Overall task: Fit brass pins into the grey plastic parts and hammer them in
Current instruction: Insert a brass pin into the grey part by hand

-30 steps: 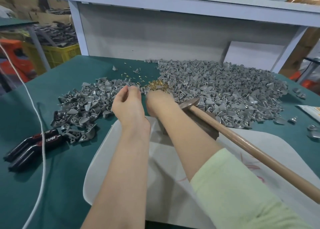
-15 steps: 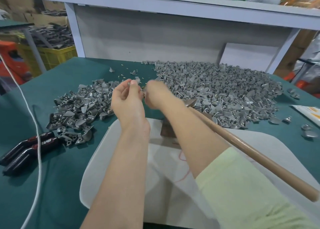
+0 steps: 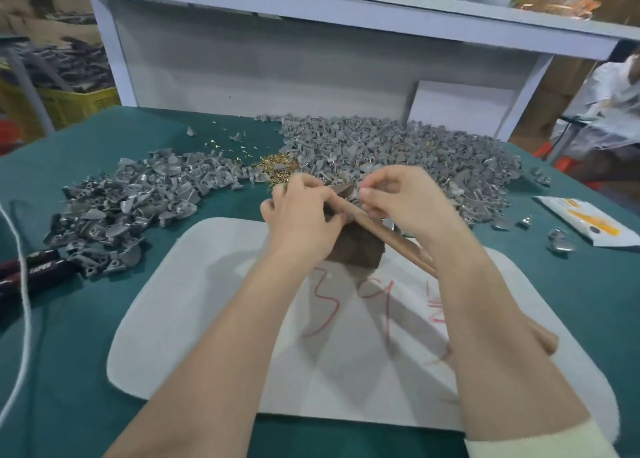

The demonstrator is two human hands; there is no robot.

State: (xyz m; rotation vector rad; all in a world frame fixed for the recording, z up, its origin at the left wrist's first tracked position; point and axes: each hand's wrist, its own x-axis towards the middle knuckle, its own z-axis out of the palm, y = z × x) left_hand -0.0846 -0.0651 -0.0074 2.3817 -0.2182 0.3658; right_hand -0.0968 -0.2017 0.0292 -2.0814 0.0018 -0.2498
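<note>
Currently fitting: left hand (image 3: pixel 304 215) and right hand (image 3: pixel 408 201) both pinch one grey part (image 3: pixel 346 192).
I hold it just above the dark block (image 3: pixel 356 246), mid-bench (image 3: pixel 76 336). I cannot tell whether a pin sits in the right fingertips. I judge the part light, rigid moulded plastic with a curved wing: grip it by the edges. Brass pins (image 3: pixel 277 166) are tiny, smooth and likely slippery, heaped toward the far edge.

A teal-green surface (image 3: pixel 86 371) carries a white mat (image 3: pixel 194 305) scrawled with red marks, heaps of grey plastic parts (image 3: pixel 398 145), gold-coloured brass pins (image 3: pixel 277 165), a dark brown block (image 3: pixel 356 249) and a white packet (image 3: pixel 585 220) printed orange-yellow.
</note>
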